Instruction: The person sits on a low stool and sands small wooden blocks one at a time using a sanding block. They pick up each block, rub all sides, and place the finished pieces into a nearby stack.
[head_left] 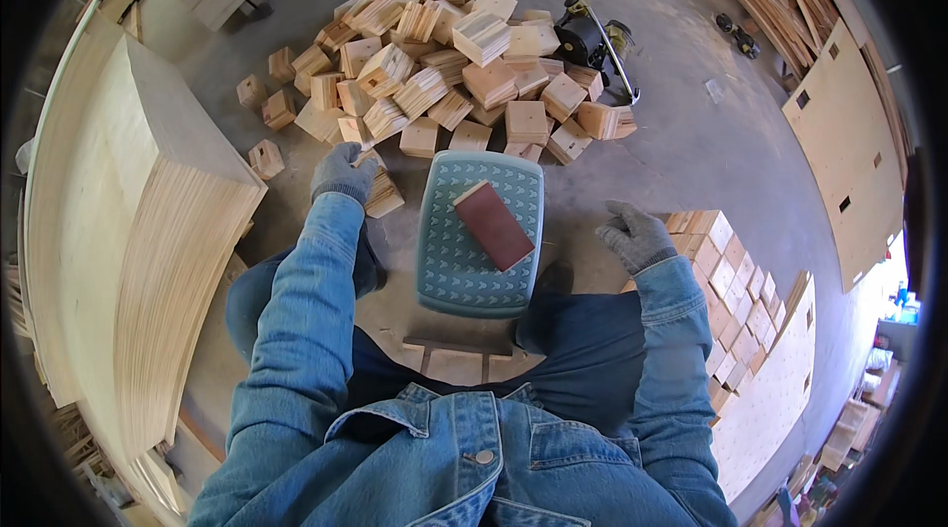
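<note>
My left hand [341, 172], in a grey glove, grips a small stack of thin wooden squares [378, 188] lying on the concrete floor at the near edge of a big heap of wooden blocks [449, 63]. My right hand [637, 235], also gloved, hovers with fingers curled beside a neat row of stacked wooden blocks [726, 275] and holds nothing I can see. Between my knees stands a teal plastic stool [464, 270] with a dark red sanding block [493, 224] lying on top of it.
A tall pile of plywood sheets [148, 231] rises at my left. A black power tool [591, 38] lies behind the heap. Large cut plywood panels [849, 122] lean at the right, and a flat board [775, 389] lies under the stacked blocks.
</note>
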Action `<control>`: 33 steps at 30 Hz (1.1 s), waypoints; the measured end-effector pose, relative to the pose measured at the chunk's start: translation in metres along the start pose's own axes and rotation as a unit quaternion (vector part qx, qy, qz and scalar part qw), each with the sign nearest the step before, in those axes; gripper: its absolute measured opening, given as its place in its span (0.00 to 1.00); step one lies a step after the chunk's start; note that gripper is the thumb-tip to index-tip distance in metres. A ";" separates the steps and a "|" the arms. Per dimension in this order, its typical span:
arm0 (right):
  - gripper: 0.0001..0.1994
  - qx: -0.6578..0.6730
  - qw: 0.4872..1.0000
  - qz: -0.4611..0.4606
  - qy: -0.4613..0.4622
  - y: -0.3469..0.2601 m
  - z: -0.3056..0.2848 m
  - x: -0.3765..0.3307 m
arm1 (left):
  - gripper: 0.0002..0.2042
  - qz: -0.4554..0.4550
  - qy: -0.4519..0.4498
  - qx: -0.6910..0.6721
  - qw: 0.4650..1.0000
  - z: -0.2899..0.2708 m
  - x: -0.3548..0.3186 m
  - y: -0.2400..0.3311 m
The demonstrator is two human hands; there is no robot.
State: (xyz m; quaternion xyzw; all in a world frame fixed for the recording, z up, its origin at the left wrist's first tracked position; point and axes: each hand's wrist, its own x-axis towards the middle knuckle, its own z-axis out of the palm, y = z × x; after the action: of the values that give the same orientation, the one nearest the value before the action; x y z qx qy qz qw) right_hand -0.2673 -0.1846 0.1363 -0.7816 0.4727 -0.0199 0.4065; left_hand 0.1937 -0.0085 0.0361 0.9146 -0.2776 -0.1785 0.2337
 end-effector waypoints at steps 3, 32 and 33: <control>0.25 0.019 1.000 -0.006 0.000 0.003 0.001 0.001 | 0.24 -0.059 -0.050 -0.021 0.997 0.026 0.018 -0.028; 0.33 0.004 0.997 0.070 -0.025 -0.028 -0.002 0.011 | 0.49 -0.102 -0.170 0.267 0.943 0.171 0.034 -0.076; 0.33 0.017 0.997 0.067 -0.023 -0.027 -0.002 0.010 | 0.48 -0.090 -0.166 0.268 0.945 0.172 0.034 -0.081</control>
State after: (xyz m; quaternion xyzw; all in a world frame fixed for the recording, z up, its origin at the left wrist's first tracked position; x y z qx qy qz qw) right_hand -0.2428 -0.1874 0.1515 -0.7414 0.5142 0.0176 0.4308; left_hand 0.1766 -0.0256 -0.1552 0.9219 -0.2665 -0.2674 -0.0869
